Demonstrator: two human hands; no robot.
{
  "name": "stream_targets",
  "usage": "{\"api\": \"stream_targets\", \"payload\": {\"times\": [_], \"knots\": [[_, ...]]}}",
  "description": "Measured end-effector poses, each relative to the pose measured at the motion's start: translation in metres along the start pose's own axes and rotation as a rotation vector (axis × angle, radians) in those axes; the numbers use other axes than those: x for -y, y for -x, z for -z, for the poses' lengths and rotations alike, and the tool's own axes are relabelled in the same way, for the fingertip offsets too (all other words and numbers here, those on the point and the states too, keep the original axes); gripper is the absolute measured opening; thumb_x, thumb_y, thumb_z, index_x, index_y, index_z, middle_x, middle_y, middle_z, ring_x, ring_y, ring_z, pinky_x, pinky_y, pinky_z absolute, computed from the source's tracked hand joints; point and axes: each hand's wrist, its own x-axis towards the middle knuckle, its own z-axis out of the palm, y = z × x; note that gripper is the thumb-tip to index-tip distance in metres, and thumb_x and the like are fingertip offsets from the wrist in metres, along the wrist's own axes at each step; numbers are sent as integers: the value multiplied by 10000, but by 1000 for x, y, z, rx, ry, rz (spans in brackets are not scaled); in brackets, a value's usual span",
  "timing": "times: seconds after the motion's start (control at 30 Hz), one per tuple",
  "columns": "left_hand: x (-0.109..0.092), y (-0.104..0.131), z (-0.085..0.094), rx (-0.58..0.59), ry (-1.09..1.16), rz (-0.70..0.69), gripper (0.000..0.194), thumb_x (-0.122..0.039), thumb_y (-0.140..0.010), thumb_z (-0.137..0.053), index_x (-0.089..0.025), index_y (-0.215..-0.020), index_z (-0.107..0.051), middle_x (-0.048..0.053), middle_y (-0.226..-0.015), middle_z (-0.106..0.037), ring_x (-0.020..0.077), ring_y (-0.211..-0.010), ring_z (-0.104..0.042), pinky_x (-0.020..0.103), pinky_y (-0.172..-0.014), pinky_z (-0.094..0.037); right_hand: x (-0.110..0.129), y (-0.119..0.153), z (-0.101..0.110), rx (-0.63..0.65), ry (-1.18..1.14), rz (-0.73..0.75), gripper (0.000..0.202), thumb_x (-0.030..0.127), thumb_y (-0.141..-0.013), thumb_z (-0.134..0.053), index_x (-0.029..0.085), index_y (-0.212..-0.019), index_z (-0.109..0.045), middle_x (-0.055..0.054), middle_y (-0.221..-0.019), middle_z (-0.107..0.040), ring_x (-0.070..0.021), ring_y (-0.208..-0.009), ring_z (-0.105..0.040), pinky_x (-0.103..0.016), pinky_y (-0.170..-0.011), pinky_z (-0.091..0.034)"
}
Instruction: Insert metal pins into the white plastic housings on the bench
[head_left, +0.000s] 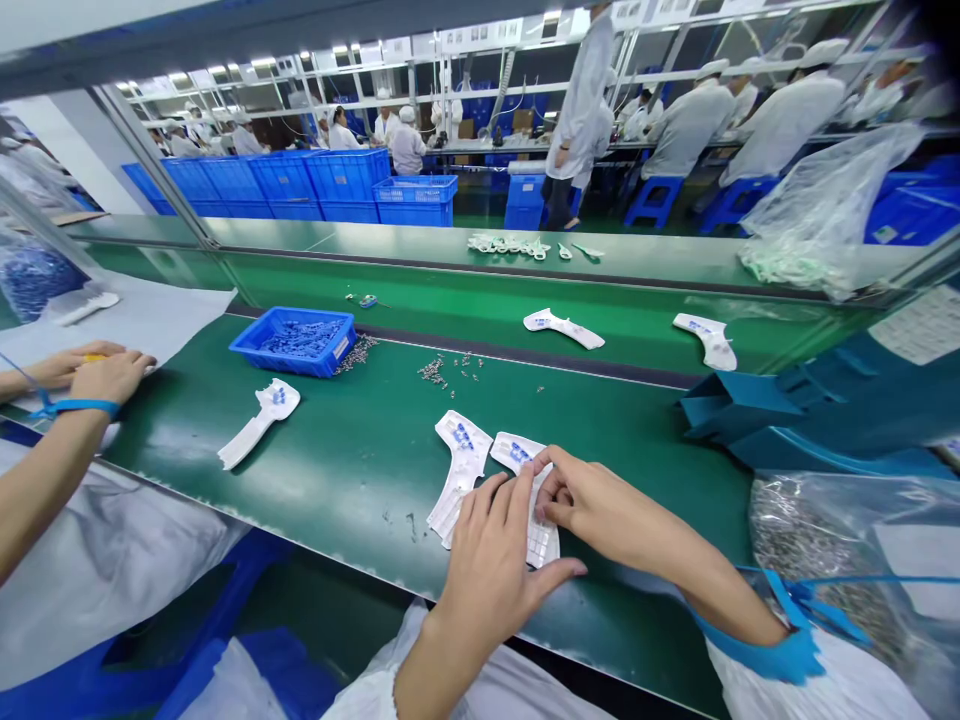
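Note:
Two white curved plastic shells with small blue parts lie side by side on the green bench, a left shell [459, 462] and a right shell [541, 535]. My left hand [491, 545] rests over their lower parts, palm down, with its fingers extended and the thumb apart. From the right, my right hand [589, 495] reaches over the right shell, its thumb and index finger curled close together near the blue parts. Whatever is between those fingertips is too small to make out. Small metal pieces [433, 372] are scattered on the bench beyond the shells.
A blue bin [294, 341] of blue parts stands at the back left, near another white shell [259, 422]. Two shells lie on the green strip behind. At the left are a co-worker's hands [105, 375]. A bag of metal pieces [810, 540] and teal holders [825, 400] sit at right.

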Motion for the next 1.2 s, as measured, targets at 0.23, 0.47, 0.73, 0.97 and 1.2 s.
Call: {"api": "stream_targets", "payload": {"times": [0.23,0.47,0.73,0.97,1.2], "knots": [[-2,0,0,-3,-2,24,1017,-611,-771,-719,-213,-1545,-192,132,-1395,-547,326,-1234,-510,482,-1004,-441,2,-1,0,-34,100,1,126,179,-854,-507,239,-965,-512,-22,-805,-678,-188,-731,-608,-272,-591,-358],[-1,0,-1,-8,-15,32,1001,-603,-790,-704,-209,-1547,-181,127,-1426,-529,327,-1244,-498,480,-1022,-432,16,-2,-2,-69,317,-81,108,175,-823,-555,231,-897,-500,-52,-873,-657,-196,-736,-584,-277,-572,-300],[0,2,-6,-31,-60,70,1025,-577,-779,-732,-221,-1554,-164,130,-1368,-569,351,-1218,-521,515,-978,-462,4,-20,19,-33,338,-6,193,279,-888,-570,231,-1075,-567,-37,-899,-670,-217,-833,-612,-285,-653,-398],[2,3,-8,-53,-85,69,950,-554,-823,-697,-215,-1548,-185,130,-1319,-592,358,-1225,-517,518,-976,-458,-26,-88,40,-450,656,56,305,144,-954,-447,143,-1207,-617,-155,-1219,-607,-260,-1120,-578,-335,-917,-418],[6,3,-10,-74,-75,45,910,-523,-848,-679,-223,-1548,-181,123,-1324,-587,347,-1227,-510,487,-973,-457,-23,-87,42,-450,745,-73,216,135,-950,-433,139,-993,-645,-145,-993,-682,-237,-927,-641,-297,-755,-413]]}}
